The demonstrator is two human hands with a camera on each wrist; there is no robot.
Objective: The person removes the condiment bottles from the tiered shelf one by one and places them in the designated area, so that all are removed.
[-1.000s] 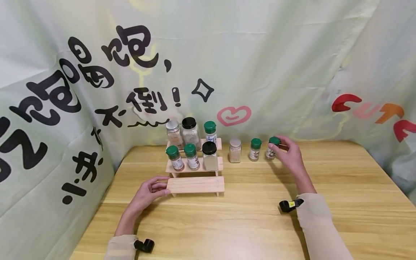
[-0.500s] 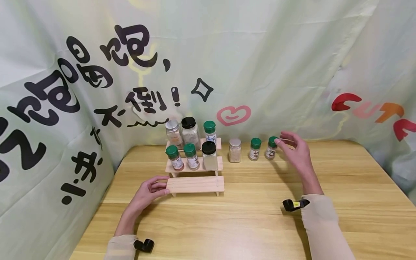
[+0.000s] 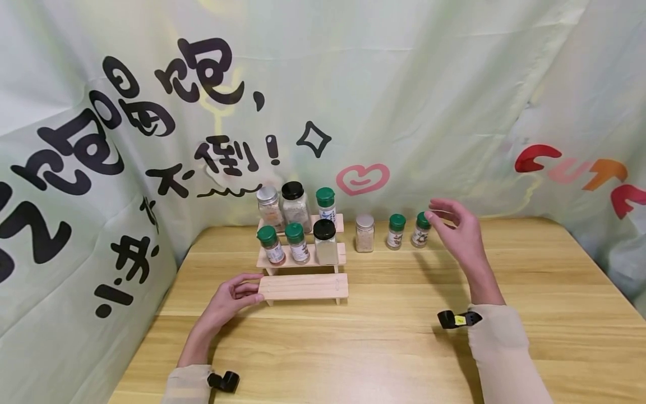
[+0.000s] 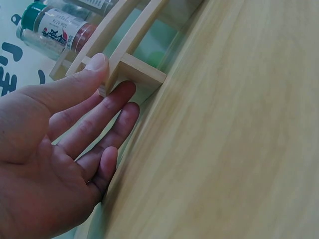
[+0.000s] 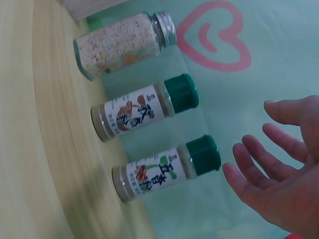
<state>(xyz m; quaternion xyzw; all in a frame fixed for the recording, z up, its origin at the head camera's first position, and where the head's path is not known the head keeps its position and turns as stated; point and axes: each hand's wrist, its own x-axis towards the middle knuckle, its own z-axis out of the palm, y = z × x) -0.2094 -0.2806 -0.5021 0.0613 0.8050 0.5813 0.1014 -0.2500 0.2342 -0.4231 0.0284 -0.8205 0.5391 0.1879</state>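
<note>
My left hand [image 3: 231, 299] holds the left end of the lowest step of a pale wooden tiered spice rack [image 3: 304, 287]. In the left wrist view the thumb [image 4: 92, 69] lies against the step's edge, with the other fingers behind it. My right hand [image 3: 460, 231] hovers with loosely bent fingers, holding nothing, at the cap of the rightmost green-capped spice jar [image 3: 420, 231]. A second green-capped jar [image 3: 396, 233] and a square glass jar with a silver lid [image 3: 365, 234] stand left of it. In the right wrist view, a gap separates the fingertips from the cap [image 5: 203, 155].
On the rack's middle step stand two green-capped jars [image 3: 296, 244] and a black-lidded jar [image 3: 326, 242]. The top step bears a silver-lidded jar [image 3: 271, 209], another black-lidded jar [image 3: 296, 209] and a green-capped one [image 3: 327, 206]. A printed curtain [image 3: 429, 112] hangs behind the wooden table [image 3: 383, 348].
My right hand has let go of the rightmost green-capped jar and moved right, then slightly up. The jar stays upright on the table. The left hand keeps its place on the rack.
</note>
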